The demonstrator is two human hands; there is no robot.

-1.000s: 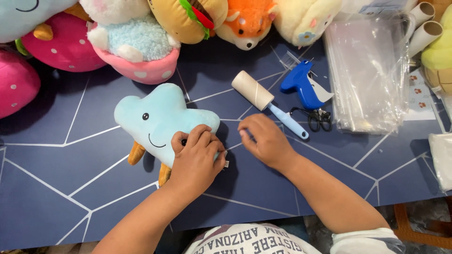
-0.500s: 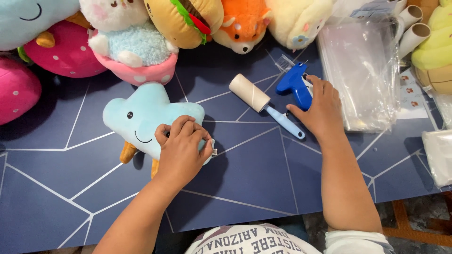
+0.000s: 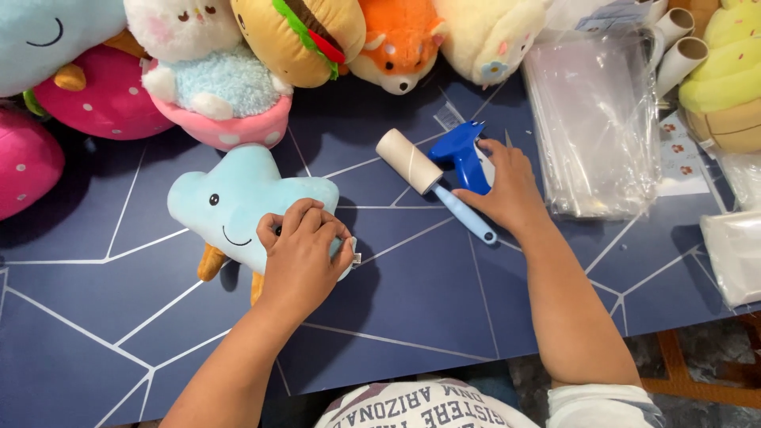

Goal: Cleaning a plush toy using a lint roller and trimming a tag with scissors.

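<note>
Now, from the head camera: the left hand (image 3: 301, 254) presses flat on the pale blue cloud-shaped plush toy (image 3: 238, 202) at near left, its small white tag (image 3: 354, 255) peeking out. The right hand (image 3: 507, 190) closes on the blue plastic tagging gun (image 3: 464, 154), beside the blue-handled lint roller (image 3: 420, 170). Best to pin the plush firmly. Clear plastic bags (image 3: 594, 119) lie stacked far right.

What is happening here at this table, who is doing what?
A person works at a dark blue table. The left hand presses on a light blue star-shaped plush toy. The right hand rests on a blue tagging gun, beside a lint roller. More plush toys and clear plastic bags lie around.
</note>
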